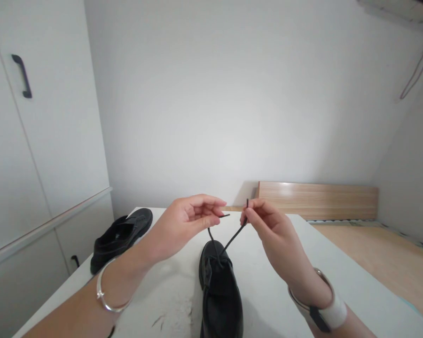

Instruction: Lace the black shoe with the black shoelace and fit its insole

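Observation:
A black shoe (240,300) stands on the white table in front of me, its toe pointing away and its opening facing me. From its front rise the two ends of a black shoelace (233,238). My left hand (193,213) pinches one end between thumb and fingers, and the tip sticks out to the right. My right hand (268,223) pinches the other end, with its tip pointing up past the thumb. Both hands are above the toe, a small gap apart, and the two lace strands spread in a V.
A second black shoe (121,239) lies at the table's left edge, beyond my left forearm. The white table (169,286) has dark scuffs near the shoe. White cabinets (49,131) rise at left; a wooden bed frame (320,199) stands at back right.

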`<state>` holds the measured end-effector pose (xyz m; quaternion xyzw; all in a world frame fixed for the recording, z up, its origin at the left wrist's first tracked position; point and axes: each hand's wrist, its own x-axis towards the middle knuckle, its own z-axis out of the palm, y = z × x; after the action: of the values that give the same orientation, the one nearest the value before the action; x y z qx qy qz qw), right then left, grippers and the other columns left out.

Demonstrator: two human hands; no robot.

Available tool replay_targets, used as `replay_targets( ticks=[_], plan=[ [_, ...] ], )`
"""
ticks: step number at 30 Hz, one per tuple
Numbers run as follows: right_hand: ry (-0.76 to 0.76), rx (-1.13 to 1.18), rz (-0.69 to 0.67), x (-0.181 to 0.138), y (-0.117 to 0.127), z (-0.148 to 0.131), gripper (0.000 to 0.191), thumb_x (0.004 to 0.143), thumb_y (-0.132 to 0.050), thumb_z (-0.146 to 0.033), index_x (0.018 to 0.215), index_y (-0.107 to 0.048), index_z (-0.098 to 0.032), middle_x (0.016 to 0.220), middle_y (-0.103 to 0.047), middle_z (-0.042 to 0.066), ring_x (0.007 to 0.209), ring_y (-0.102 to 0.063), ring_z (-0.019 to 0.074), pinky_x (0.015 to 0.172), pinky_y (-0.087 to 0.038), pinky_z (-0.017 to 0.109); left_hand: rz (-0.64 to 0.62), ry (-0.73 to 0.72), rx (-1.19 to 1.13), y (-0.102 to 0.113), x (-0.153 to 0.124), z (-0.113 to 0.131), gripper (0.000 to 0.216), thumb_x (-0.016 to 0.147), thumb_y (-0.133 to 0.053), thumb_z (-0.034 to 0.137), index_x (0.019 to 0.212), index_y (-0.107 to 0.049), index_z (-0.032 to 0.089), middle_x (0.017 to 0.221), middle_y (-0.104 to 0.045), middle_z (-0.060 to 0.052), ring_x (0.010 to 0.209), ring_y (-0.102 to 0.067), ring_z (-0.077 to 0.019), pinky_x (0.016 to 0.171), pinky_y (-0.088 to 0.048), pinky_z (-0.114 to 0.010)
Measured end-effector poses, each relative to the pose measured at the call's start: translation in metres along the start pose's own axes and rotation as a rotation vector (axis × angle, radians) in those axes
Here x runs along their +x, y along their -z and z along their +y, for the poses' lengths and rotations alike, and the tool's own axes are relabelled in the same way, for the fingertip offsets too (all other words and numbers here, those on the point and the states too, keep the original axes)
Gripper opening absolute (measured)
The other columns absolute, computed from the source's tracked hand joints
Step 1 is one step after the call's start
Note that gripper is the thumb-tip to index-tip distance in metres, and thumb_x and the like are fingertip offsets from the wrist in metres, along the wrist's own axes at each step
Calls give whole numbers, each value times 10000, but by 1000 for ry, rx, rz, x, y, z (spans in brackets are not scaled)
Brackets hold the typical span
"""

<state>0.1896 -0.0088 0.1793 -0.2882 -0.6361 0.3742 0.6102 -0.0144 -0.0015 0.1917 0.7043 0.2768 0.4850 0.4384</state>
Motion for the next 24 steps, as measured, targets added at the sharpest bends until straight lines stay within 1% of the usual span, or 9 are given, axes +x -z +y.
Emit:
replay_targets(
  ticks=[2, 5, 7, 10, 12, 16, 19, 21, 24],
  plan=[
    [-61, 194, 31, -4, 7, 6, 186, 899, -657, -399, 873, -597, -224, 774, -629, -15, 749, -583, 135, 756, -489, 291, -68, 81, 31, 15, -4, -10, 244, 849, -680, 245, 1081, -702, 174, 915, -685, -31, 878, -621, -159, 825, -482, -299],
    [-170, 397, 61, -13, 20, 16, 169, 888, -677, -359, 882, -582, -219, 606, -501, -61, 551, -437, 83, 563, -407, 209, -74, 162, 32, 35, -18, -29, 227, 911, -616, 335, 1040, -689, 163, 807, -639, -15, 786, -566, -139, 754, -439, -277],
    [-204, 431, 97, -21, 31, 23, 172, 871, -704, -338, 865, -594, -206, 550, -397, -81, 497, -315, 64, 483, -298, 183, -55, 225, -54, 46, -29, -39, 251, 929, -592, 397, 987, -648, 159, 704, -584, 10, 697, -515, -121, 663, -392, -246],
    [-228, 414, 156, -35, 49, 33, 177, 860, -716, -346, 851, -622, -197, 541, -339, -80, 501, -265, 65, 474, -260, 185, 21, 291, -103, 61, -46, -52, 291, 914, -611, 451, 899, -604, 160, 649, -491, 48, 588, -394, -81, 564, -295, -209],
    [-236, 383, 204, -44, 63, 40, 174, 846, -728, -351, 863, -643, -200, 545, -331, -76, 507, -265, 69, 479, -273, 189, 103, 304, -34, 72, -55, -60, 308, 896, -635, 465, 878, -604, 159, 685, -492, 45, 583, -364, -73, 553, -276, -202],
    [-211, 316, 346, -57, 92, 54, 212, 777, -782, -369, 865, -669, -213, 587, -383, -58, 533, -310, 80, 483, -315, 195, 247, 319, 148, 92, -69, -78, 342, 882, -617, 513, 909, -618, 172, 709, -531, 30, 590, -399, -91, 552, -304, -208],
    [-193, 227, 404, -62, 107, 69, 228, 751, -795, -398, 847, -681, -227, 627, -445, -42, 557, -365, 88, 500, -341, 207, 275, 305, 327, 96, -74, -89, 347, 871, -595, 518, 919, -644, 178, 703, -573, 16, 603, -470, -123, 577, -365, -231],
    [-200, 55, 373, -64, 108, 79, 233, 766, -774, -434, 842, -696, -228, 650, -503, -24, 571, -408, 105, 513, -355, 229, 244, 295, 458, 90, -75, -94, 316, 858, -588, 486, 908, -668, 184, 711, -625, -3, 662, -560, -165, 630, -417, -258],
    [-191, -288, 150, -66, 97, 92, 217, 809, -721, -430, 827, -713, -214, 727, -606, 24, 669, -522, 165, 593, -422, 282, 142, 279, 595, 66, -72, -99, 243, 862, -559, 394, 923, -686, 197, 766, -699, -24, 765, -647, -209, 710, -454, -285]
  ],
)
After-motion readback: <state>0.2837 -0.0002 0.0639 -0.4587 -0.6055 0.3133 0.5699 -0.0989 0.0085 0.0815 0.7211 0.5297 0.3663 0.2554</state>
